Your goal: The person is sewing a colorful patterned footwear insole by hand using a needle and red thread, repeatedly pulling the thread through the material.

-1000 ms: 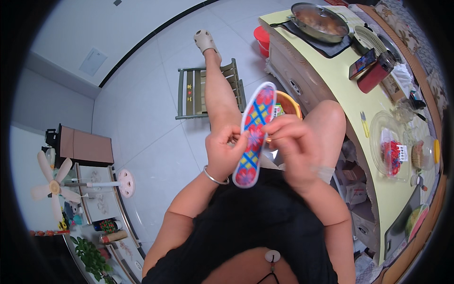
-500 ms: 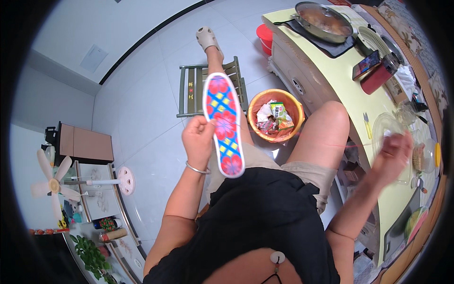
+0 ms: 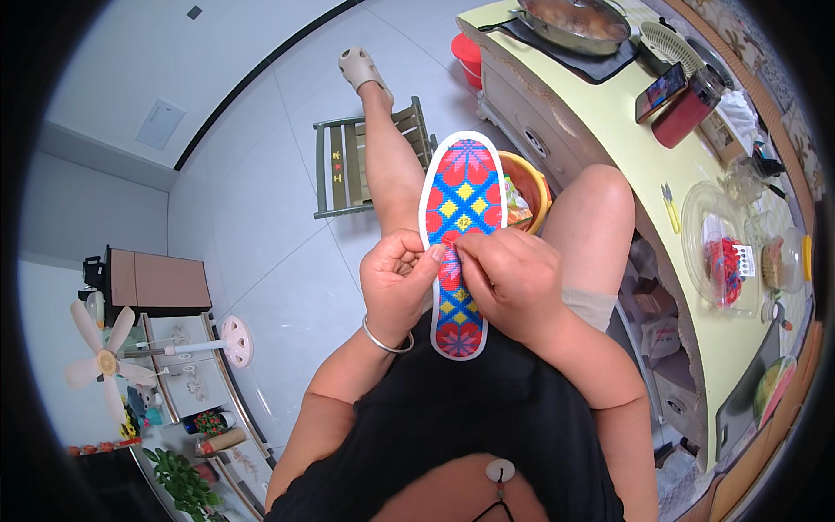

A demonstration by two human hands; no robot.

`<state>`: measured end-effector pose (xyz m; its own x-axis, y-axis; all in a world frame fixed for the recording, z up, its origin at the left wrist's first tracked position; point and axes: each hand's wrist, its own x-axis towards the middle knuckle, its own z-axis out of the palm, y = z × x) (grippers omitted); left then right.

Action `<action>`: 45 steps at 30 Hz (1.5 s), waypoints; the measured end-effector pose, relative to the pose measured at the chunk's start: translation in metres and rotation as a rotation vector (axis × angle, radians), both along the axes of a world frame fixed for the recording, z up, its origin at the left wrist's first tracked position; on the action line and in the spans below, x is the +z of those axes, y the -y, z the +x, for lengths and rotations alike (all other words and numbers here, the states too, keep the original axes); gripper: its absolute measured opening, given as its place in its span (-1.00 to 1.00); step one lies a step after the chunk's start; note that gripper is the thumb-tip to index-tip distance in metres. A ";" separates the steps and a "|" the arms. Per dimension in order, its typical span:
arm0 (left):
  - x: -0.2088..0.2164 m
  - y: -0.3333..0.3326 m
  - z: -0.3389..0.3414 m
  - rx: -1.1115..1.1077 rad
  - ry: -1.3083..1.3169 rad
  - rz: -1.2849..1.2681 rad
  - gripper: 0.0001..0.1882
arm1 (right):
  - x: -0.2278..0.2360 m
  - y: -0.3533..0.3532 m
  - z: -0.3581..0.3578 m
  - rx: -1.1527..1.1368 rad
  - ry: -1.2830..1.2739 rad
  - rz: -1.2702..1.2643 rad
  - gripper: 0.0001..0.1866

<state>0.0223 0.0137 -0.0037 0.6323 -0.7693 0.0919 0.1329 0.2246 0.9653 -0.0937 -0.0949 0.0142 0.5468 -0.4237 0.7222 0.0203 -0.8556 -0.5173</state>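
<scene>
An embroidered insole [image 3: 464,196], white-edged with red flowers, blue lattice and yellow diamonds, is held up lengthwise over my lap. My left hand [image 3: 396,283], with a bangle at the wrist, grips its left edge between thumb and curled fingers. At the insole's middle, my right hand [image 3: 520,277] is closed in a pinch against the patterned face, close to the left thumb. Whatever lies in that pinch is hidden by the fingers. To my right, a clear plastic tray [image 3: 696,239] on the table holds a bundle of red thread [image 3: 724,270].
Yellow-handled scissors [image 3: 671,213] lie beside the tray. Farther along the table [image 3: 600,117] stand a phone [image 3: 661,91], a dark red thermos [image 3: 687,113] and a lidded pan [image 3: 578,26]. A yellow-rimmed bin [image 3: 544,204] is partly behind the insole. My leg crosses a folding stool [image 3: 348,165].
My right hand has come from above the tray to the insole's middle. The insole has moved right, with its face turned more toward me. The red thread stretched across my lap no longer shows.
</scene>
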 end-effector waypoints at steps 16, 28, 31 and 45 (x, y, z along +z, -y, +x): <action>-0.006 -0.001 -0.001 0.135 0.440 0.098 -0.89 | 0.001 -0.003 0.000 0.003 -0.047 -0.012 -0.86; 0.001 0.003 -0.003 0.361 1.149 0.059 -0.85 | -0.004 -0.009 -0.006 -0.013 -0.109 0.159 -0.90; -0.001 0.003 -0.005 0.362 1.235 0.071 -0.86 | -0.002 -0.011 -0.001 0.027 -0.035 0.185 -0.87; 0.013 0.002 -0.013 0.209 1.340 0.184 -0.88 | -0.004 -0.013 -0.004 0.069 -0.029 0.526 -0.93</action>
